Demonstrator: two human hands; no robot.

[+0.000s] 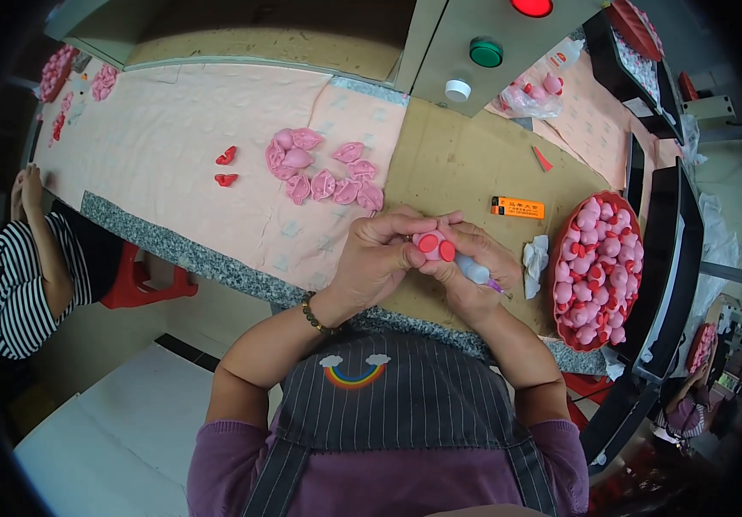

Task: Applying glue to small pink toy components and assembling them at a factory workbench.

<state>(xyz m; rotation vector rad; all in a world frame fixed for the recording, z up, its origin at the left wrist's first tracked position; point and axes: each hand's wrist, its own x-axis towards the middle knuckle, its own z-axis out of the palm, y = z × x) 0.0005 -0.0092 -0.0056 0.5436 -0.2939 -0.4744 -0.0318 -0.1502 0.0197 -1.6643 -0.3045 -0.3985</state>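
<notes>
In front of my chest, both hands close around a small pink rubbery toy piece with round red ends (435, 245). My left hand (369, 258) pinches it from the left with thumb and fingers. From the other side, the thumb and fingers of my right hand (474, 289) press on it too. A small clear squeeze bottle with a purple tip (474, 270) is also tucked in my right hand. On the cloth to the left lie several pink hollow pieces (323, 185) and a pair of red pieces (226, 180).
A red basket (558, 297) full of pink and red pieces stands at right, beside a crumpled tissue (535, 265). An orange lighter (518, 208) and a red pointed scrap (542, 158) lie on the board. A metal machine (474, 21) borders the far side. Another person (39, 276) sits at far left.
</notes>
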